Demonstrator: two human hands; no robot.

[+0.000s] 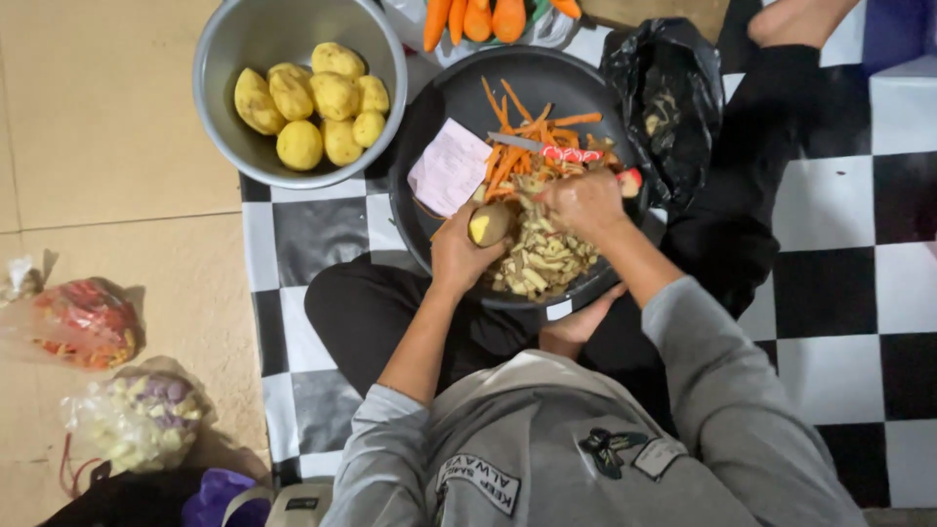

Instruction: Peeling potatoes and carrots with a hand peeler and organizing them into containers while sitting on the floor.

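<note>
Over the dark round pan (459, 98), we see both hands at work. Our left hand (459, 256) is curled around a half-peeled potato (488, 224), fingers wrapped under it, the pale peeled end facing up. Our right hand (586, 203) is closed above and just right of the potato; a small red-and-pale tip (631, 181) juts out at its far side, but we cannot tell what tool it is. The potato sits between the two hands, touching the left, directly above a heap of potato peelings (542, 265) in the pan. Orange carrot peelings (517, 146) and a knife with a red patterned handle (561, 152) lie further back in the pan, beside a pink paper slip (449, 168). A metal bowl (234, 39) of peeled potatoes (312, 102) stands to the left on the floor.
</note>
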